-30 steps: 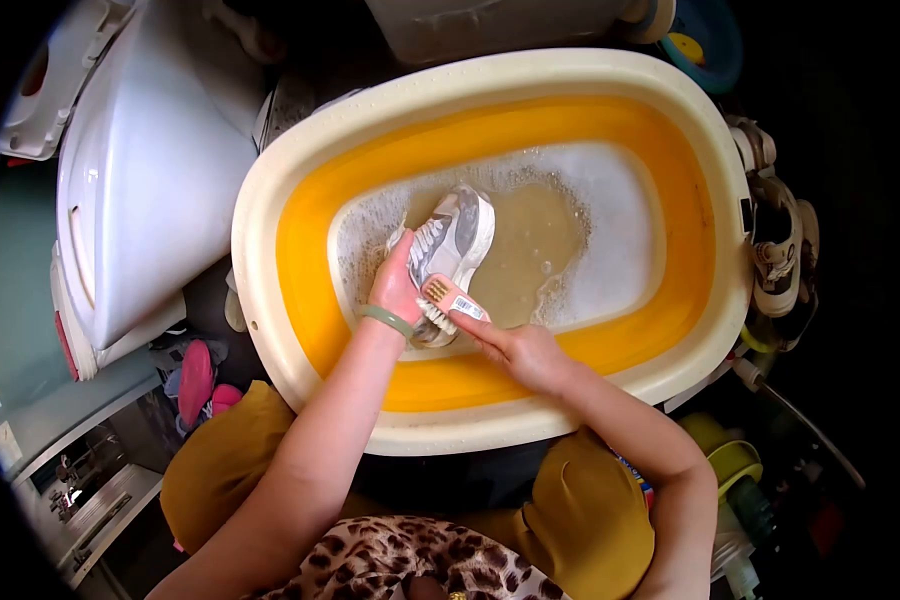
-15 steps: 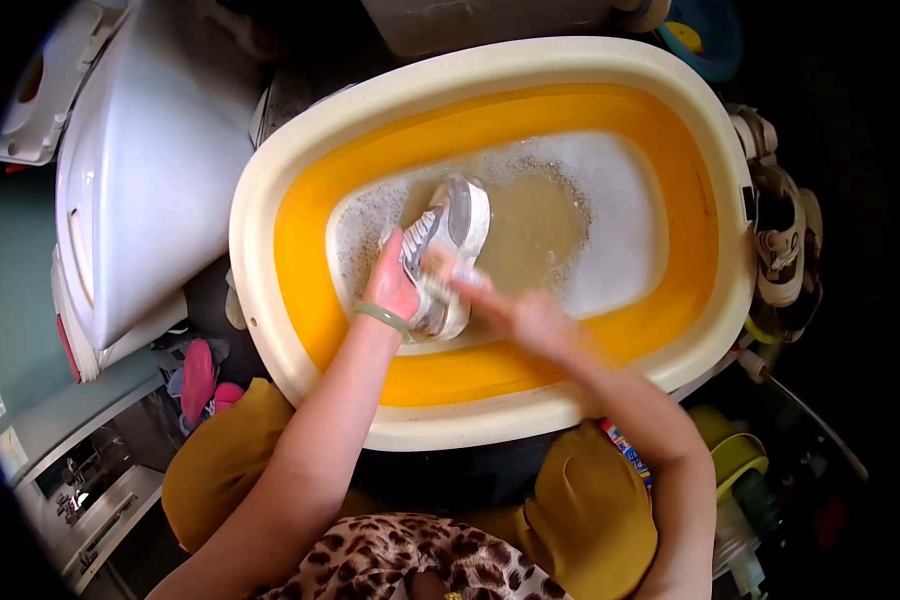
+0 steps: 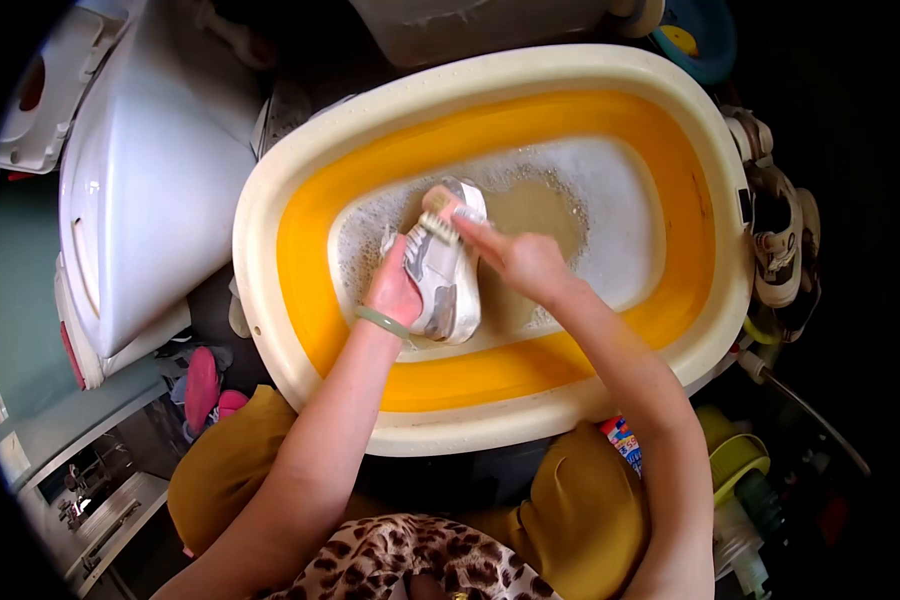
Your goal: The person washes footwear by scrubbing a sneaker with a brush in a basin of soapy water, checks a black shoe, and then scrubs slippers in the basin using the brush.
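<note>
A white and grey sneaker (image 3: 444, 290) is held over the murky, sudsy water (image 3: 540, 215) in a cream and yellow basin (image 3: 698, 200). My left hand (image 3: 395, 287), with a pale green bangle at the wrist, grips the shoe's left side near the laces. In my right hand (image 3: 523, 262) is a scrub brush (image 3: 444, 211) with a pinkish back. Its pale bristles press on the upper, near the toe end of the laces. My right index finger reaches along the brush; part of its handle is hidden under the fingers.
Several worn shoes (image 3: 778, 240) stand beyond the basin's right rim. A large white fixture (image 3: 155, 190) is at the left, with pink footwear (image 3: 202, 388) below it. A green container (image 3: 738, 462) lies at the lower right, and a translucent bin (image 3: 470, 25) stands behind the basin.
The brush in my right hand has moved up the sneaker, from its middle to near the toe. The shoe has turned slightly in my left hand, showing more of its side.
</note>
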The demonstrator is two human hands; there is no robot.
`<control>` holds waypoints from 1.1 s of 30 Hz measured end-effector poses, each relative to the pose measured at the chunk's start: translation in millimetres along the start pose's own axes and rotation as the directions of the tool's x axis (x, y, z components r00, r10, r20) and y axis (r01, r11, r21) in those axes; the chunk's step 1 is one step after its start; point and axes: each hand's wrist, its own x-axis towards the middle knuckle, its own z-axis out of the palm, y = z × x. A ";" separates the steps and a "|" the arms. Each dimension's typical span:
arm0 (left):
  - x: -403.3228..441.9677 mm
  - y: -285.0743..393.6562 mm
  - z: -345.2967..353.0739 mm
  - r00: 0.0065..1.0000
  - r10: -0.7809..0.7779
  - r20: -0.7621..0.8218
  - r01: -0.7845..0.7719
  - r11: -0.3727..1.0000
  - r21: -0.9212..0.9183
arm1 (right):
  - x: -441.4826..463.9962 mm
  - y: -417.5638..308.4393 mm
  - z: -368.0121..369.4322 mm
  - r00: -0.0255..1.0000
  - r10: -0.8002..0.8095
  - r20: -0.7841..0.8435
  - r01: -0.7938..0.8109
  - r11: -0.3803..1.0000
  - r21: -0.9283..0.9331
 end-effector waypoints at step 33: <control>3.6 17.6 -15.0 0.979 -0.033 -0.203 0.031 0.999 -0.013 | -23.7 -26.3 31.3 1.000 -0.021 0.008 0.018 0.978 0.209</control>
